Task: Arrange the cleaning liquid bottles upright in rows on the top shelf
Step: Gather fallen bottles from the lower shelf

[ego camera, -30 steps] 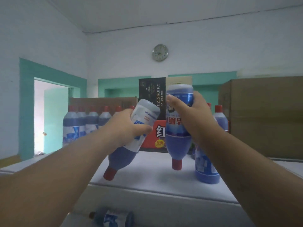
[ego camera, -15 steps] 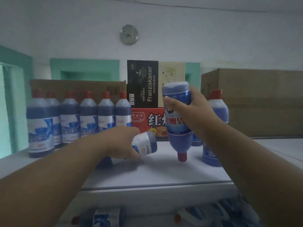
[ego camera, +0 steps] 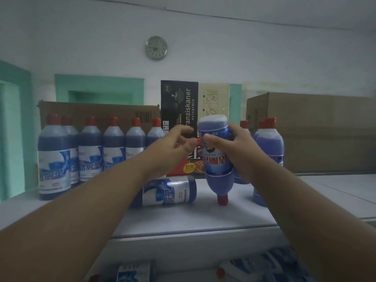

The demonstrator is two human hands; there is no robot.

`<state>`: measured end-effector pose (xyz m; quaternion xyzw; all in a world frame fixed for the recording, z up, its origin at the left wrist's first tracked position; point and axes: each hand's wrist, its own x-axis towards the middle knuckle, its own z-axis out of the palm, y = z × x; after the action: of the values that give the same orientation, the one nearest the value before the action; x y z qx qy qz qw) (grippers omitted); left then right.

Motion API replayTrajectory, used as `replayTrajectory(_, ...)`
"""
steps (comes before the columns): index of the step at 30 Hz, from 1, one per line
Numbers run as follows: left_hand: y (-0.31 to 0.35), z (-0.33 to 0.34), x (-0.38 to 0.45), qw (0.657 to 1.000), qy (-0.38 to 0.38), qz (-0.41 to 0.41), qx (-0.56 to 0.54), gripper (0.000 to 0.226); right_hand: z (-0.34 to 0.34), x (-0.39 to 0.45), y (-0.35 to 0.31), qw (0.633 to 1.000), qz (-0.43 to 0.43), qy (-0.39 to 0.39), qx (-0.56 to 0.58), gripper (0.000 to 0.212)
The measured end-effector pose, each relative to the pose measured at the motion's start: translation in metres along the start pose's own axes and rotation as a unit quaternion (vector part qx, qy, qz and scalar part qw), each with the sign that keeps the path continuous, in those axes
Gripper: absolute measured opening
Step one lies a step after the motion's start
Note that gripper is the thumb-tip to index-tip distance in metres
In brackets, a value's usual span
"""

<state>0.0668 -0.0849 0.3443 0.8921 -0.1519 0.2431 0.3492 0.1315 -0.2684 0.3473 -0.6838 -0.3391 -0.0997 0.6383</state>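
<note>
The inverted bottle (ego camera: 216,157), red cap down just above the top shelf (ego camera: 203,218), is sitting in the right hand (ego camera: 238,153), whose fingers are wrapping its glossy label; the left hand (ego camera: 175,143) is hovering loosely curled and empty, beside it; below it a lying bottle (ego camera: 168,192) is resting on its side; a row of upright bottles (ego camera: 91,153) is already standing at the left, so the job seems partly done; smooth cylindrical plastic, blue liquid inside.

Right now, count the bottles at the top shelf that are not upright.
2. A lying bottle rests on the shelf below the left hand; the right hand holds an inverted bottle beside it. Arms may hide more.
</note>
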Motion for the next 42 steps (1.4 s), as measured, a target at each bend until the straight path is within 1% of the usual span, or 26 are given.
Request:
replayTrajectory(2,0.017,-0.002,0.003,0.997,0.02,0.035,-0.059,0.073,0.0,-0.002,0.001,0.999,0.007,-0.029,0.013,0.052)
replayTrajectory(4,0.029,-0.004,0.007,0.995,0.005,0.045,-0.093,0.071,0.001,-0.005,0.007,0.999,0.01,-0.034,-0.002,0.056)
replayTrajectory(6,0.031,-0.007,0.011,0.996,-0.031,0.046,-0.067,0.059,0.001,-0.011,0.018,0.999,0.003,-0.038,-0.029,0.058)
replayTrajectory(8,0.026,-0.007,0.009,0.996,-0.076,0.033,-0.017,0.055,0.001,-0.018,0.03,0.996,-0.014,-0.038,-0.085,0.059)
replayTrajectory(9,0.022,-0.007,0.006,0.995,-0.091,0.022,-0.017,0.053,0.0,-0.02,0.034,0.994,-0.019,-0.033,-0.101,0.059)
replayTrajectory(11,0.013,-0.005,0.002,0.995,-0.092,0.006,-0.046,0.051,0.0,-0.021,0.037,0.993,-0.026,-0.029,-0.107,0.057)
replayTrajectory(13,0.005,-0.004,-0.002,0.998,-0.049,-0.006,-0.038,0.045,0.003,-0.02,0.035,0.989,-0.039,-0.024,-0.137,0.053)
replayTrajectory(14,0.001,-0.004,-0.004,0.999,-0.016,-0.014,-0.034,0.04,0.006,-0.021,0.034,0.986,-0.046,-0.001,-0.159,0.049)
replayTrajectory(15,-0.003,-0.004,-0.006,0.998,0.019,-0.025,-0.048,0.036,0.008,-0.021,0.033,0.981,-0.05,0.04,-0.184,0.046)
replayTrajectory(17,-0.01,-0.004,-0.013,0.989,0.077,-0.044,-0.115,0.027,0.01,-0.026,0.031,0.96,-0.043,0.138,-0.24,0.04)
replayTrajectory(19,-0.014,-0.004,-0.02,0.974,0.131,-0.062,-0.175,0.018,0.012,-0.035,0.032,0.938,-0.014,0.19,-0.29,0.039)
replayTrajectory(21,-0.016,-0.001,-0.025,0.946,0.194,-0.087,-0.243,0.014,0.016,-0.042,0.035,0.928,0.02,0.203,-0.31,0.04)
replayTrajectory(23,-0.016,0.004,-0.027,0.914,0.247,-0.11,-0.301,0.021,0.021,-0.043,0.041,0.929,0.036,0.207,-0.306,0.04)
replayTrajectory(24,-0.016,0.009,-0.029,0.901,0.266,-0.119,-0.321,0.026,0.024,-0.041,0.044,0.935,0.041,0.205,-0.288,0.04)
replayTrajectory(26,-0.018,0.017,-0.034,0.885,0.28,-0.126,-0.352,0.031,0.03,-0.034,0.045,0.959,0.062,0.191,-0.197,0.045)
replayTrajectory(28,-0.016,0.022,-0.04,0.876,0.262,-0.125,-0.386,0.033,0.035,-0.027,0.04,0.978,0.077,0.175,-0.078,0.052)
replayTrajectory(30,-0.016,0.025,-0.044,0.879,0.228,-0.12,-0.402,0.037,0.037,-0.023,0.031,0.985,0.062,0.161,0.017,0.058)
replayTrajectory(32,-0.018,0.025,-0.047,0.909,0.191,-0.118,-0.352,0.037,0.037,-0.019,0.021,0.984,0.038,0.154,0.086,0.061)
replayTrajectory(33,-0.018,0.026,-0.049,0.927,0.162,-0.116,-0.316,0.038,0.036,-0.016,0.017,0.983,0.03,0.152,0.102,0.061)
replayTrajectory(35,-0.015,0.028,-0.049,0.959,0.096,-0.109,-0.242,0.048,0.034,-0.01,0.007,0.982,0.032,0.154,0.1,0.055)
replayTrajectory(37,-0.009,0.033,-0.047,0.979,0.04,-0.116,-0.164,0.057,0.03,-0.006,-0.003,0.988,0.029,0.14,0.059,0.052)
replayTrajectory(39,-0.005,0.037,-0.042,0.986,0.0,-0.119,-0.12,0.056,0.025,-0.005,-0.011,0.993,0.003,0.114,-0.013,0.053)
replayTrajectory(42,-0.001,0.042,-0.03,0.988,-0.037,-0.119,-0.091,0.057,0.014,-0.008,-0.016,0.988,-0.04,0.095,-0.113,0.059)
